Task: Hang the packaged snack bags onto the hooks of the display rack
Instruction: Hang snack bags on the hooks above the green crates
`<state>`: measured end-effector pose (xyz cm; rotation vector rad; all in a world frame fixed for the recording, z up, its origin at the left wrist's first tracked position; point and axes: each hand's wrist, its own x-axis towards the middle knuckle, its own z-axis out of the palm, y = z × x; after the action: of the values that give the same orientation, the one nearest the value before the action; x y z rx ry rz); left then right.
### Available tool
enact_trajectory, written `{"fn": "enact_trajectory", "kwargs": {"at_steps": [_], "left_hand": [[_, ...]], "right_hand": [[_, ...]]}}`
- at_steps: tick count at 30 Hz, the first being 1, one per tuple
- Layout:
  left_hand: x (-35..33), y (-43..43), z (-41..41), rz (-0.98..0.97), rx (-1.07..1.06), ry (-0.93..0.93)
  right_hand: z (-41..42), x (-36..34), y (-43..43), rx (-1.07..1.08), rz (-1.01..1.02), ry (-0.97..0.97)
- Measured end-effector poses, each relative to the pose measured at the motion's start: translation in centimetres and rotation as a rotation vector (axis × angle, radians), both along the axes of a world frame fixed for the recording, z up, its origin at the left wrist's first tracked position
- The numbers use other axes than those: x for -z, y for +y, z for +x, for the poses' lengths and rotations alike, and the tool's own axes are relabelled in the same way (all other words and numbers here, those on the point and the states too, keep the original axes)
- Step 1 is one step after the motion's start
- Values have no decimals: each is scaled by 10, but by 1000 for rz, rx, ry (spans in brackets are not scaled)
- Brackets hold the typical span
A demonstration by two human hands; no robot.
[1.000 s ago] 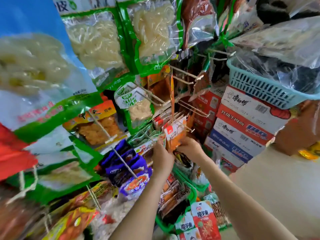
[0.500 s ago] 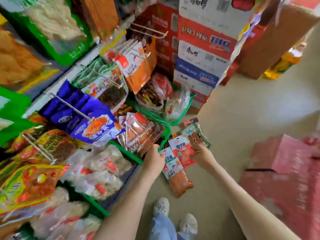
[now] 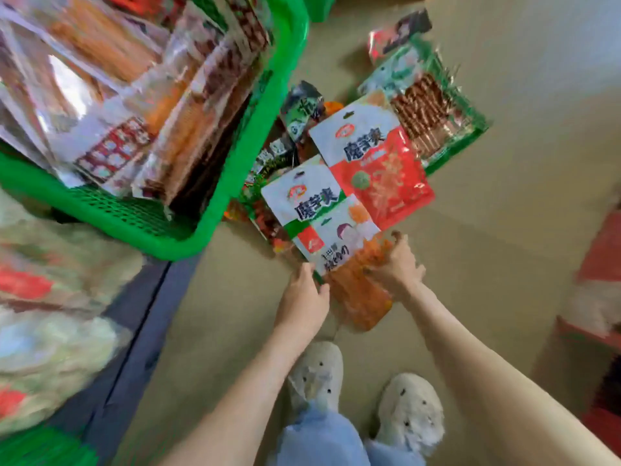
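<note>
A pile of snack bags lies on the floor. Nearest me is an orange and white snack bag (image 3: 349, 264). My left hand (image 3: 304, 301) pinches its left edge. My right hand (image 3: 396, 267) grips its right side over the orange part. Behind it lie a green and white bag (image 3: 302, 200), a red and white bag (image 3: 379, 163) and a green bag of brown sticks (image 3: 426, 109). The rack's hooks are out of view.
A green plastic basket (image 3: 235, 183) full of clear snack packs juts out at the upper left on the rack's low shelf. More bagged goods (image 3: 50, 314) fill the left edge. My two slippered feet (image 3: 363, 395) stand below the pile. Red boxes (image 3: 601, 264) sit at the right.
My view dropped from the rack's hooks to the floor. Both hands came down from the hung orange bags and closed on the orange and white bag in the pile.
</note>
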<state>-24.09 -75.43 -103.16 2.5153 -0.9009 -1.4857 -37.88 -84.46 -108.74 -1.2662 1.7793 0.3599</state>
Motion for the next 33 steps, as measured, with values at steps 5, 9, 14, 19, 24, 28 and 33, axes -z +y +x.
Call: {"fn": "enact_trajectory", "kwargs": {"at_steps": [5,9,14,19,24,28,33], "left_hand": [[49,24,-2,41,21,18],[3,31,3,50,68,50],[-116,7,11,-88,-66,20],[-281,-42,37,-234,-648,188],[-410,-60,82,-321,-611,367],[-490,-63,106,-458,-543,337],[-548,-64,118,-574,-491,285]], "right_hand": [[5,69,35,-105,-80,131],[6,19,61,-134,-107,40],[16,-139,27,201,-12,-224],[49,-331,-19,239,13,-441],[78,-492,-49,261,6,-622],[91,-564,-62,275,-19,-733],[109,-637,-120,-187,-599,-536]]}}
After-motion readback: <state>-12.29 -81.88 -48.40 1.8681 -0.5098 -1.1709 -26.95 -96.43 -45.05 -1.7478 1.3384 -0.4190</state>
